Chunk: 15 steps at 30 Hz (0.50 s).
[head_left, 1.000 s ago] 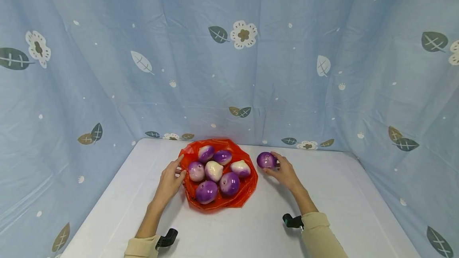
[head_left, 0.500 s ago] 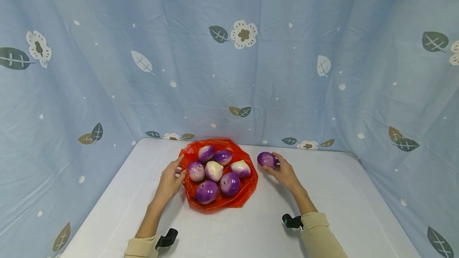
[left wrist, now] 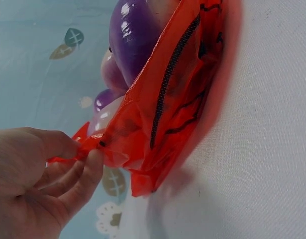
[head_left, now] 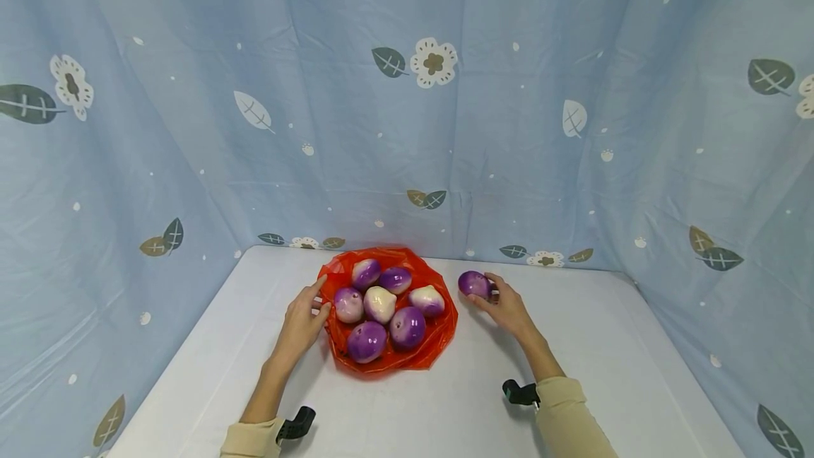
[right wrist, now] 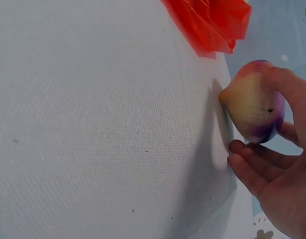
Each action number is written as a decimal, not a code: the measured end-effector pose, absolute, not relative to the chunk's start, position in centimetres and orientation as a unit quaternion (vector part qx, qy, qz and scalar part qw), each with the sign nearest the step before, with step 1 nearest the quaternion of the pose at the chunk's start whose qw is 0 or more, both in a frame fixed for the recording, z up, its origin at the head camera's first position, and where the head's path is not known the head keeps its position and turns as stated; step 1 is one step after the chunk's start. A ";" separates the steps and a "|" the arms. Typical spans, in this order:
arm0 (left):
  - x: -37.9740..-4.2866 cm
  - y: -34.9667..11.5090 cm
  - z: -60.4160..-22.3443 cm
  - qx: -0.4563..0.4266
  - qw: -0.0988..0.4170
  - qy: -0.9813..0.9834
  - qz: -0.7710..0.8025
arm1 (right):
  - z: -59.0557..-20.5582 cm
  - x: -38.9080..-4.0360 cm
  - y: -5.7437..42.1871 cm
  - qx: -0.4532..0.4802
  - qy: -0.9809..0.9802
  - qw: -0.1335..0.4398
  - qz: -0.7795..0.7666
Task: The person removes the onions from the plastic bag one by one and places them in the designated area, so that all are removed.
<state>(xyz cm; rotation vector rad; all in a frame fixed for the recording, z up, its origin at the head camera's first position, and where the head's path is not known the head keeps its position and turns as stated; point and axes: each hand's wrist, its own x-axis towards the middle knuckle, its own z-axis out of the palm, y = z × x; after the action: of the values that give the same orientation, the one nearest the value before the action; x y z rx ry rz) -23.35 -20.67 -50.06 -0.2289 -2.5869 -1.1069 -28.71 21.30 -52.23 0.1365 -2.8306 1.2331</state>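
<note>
In the head view a red plastic bag [head_left: 437,339] lies spread on the table, with several glossy purple-and-white turnips [head_left: 408,327] on it. My left hand [head_left: 302,320] is at the bag's left edge. The left wrist view shows the thumb and fingers pinching a gathered corner of the red plastic, with black marks along the bag's side. To the right of the bag, my right hand [head_left: 509,306] grips a single turnip [right wrist: 250,102] between thumb and fingers. Its pale pointed end faces the table in the right wrist view, with the lower fingertips close over the tabletop.
The white table [head_left: 407,415] ends at a blue curtain [head_left: 509,147] with printed leaves and flowers, which hangs behind and on both sides. Black wrist cameras [head_left: 297,423] stick out inward from both sleeves.
The right hand and its turnip have edged very slightly to the right, away from the bag. The left hand stays on the bag's edge.
</note>
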 end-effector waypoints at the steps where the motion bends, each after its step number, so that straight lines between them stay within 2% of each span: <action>1: -23.3 -20.7 -50.1 -0.080 0.158 -0.906 -0.385 | -52.2 -28.7 21.3 0.045 -0.916 0.028 0.399; 15: -23.3 -20.6 -49.9 -0.078 0.157 -0.908 -0.381 | -52.6 -28.9 21.7 0.052 -0.911 0.046 0.406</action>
<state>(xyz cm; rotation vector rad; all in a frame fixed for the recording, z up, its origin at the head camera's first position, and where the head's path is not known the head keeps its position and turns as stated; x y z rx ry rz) -23.27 -20.59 -49.90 -0.2239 -2.5983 -1.0892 -28.89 21.72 -52.56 0.1579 -2.7825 1.2391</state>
